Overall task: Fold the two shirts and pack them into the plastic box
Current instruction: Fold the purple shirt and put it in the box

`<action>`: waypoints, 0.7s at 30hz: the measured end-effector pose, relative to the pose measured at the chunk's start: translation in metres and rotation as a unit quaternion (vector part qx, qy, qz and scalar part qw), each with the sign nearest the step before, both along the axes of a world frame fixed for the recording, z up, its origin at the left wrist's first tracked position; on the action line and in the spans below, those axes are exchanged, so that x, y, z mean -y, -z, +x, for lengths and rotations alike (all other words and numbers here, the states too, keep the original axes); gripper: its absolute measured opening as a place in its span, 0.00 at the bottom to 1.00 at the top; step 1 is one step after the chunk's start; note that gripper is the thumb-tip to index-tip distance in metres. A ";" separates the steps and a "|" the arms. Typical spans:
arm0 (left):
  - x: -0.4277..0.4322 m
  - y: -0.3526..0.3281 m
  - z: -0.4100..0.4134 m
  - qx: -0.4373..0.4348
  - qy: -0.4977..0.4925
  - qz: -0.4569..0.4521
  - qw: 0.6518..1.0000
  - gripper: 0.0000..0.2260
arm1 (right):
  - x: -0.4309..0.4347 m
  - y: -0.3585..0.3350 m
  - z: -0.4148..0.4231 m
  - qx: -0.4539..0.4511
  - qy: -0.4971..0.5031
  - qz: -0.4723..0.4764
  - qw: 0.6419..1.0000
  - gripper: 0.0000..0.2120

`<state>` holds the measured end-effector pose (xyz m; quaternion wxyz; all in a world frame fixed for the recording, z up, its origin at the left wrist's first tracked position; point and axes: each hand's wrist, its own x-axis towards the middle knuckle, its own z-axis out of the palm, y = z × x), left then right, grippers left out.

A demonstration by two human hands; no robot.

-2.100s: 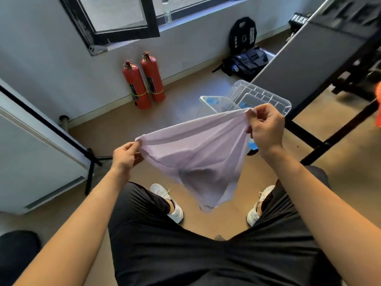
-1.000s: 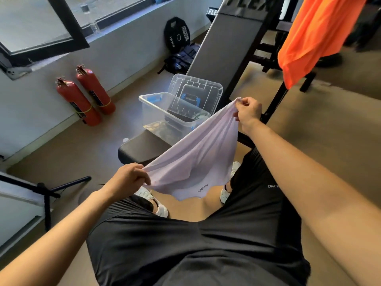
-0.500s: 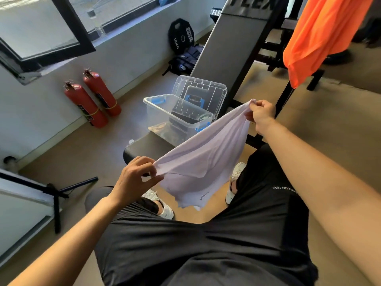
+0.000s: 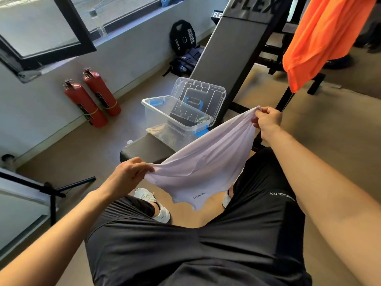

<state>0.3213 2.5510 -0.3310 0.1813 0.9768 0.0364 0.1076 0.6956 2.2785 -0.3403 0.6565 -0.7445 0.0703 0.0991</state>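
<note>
Over our knees, our left hand (image 4: pixel 129 174) and right hand (image 4: pixel 268 120) still pinched the shirt (image 4: pixel 206 162), now swung toward the box (image 4: pixel 156 114), seemingly half-folded.

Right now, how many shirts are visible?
2. A pale lilac fabric shirt, held by the left hand and right hand; a bright orange fabric shirt hanging upper right. Others may be hidden.

- Left hand (image 4: pixel 128 175) and right hand (image 4: pixel 268 119) pinch a lilac shirt (image 4: pixel 203 162), stretched between them.
- Clear plastic box (image 4: pixel 175 118) sits open on a bench (image 4: pixel 147 149).
- Orange shirt (image 4: pixel 315 40) hangs beyond.
</note>
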 end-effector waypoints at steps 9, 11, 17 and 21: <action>0.017 0.002 0.015 -0.016 -0.110 -0.199 0.974 0.08 | -0.006 0.008 -0.001 -0.022 0.006 0.015 1.000 0.03; 0.015 0.003 0.020 0.001 -0.140 -0.256 0.956 0.06 | -0.003 0.010 0.001 -0.021 0.011 0.004 1.000 0.03; -0.010 -0.008 0.033 0.127 -0.278 -0.399 0.864 0.08 | 0.005 0.008 0.006 -0.053 0.035 0.016 0.998 0.05; -0.035 -0.012 0.043 0.073 -0.302 -0.418 0.854 0.08 | 0.010 0.004 0.006 -0.062 0.043 0.029 0.997 0.06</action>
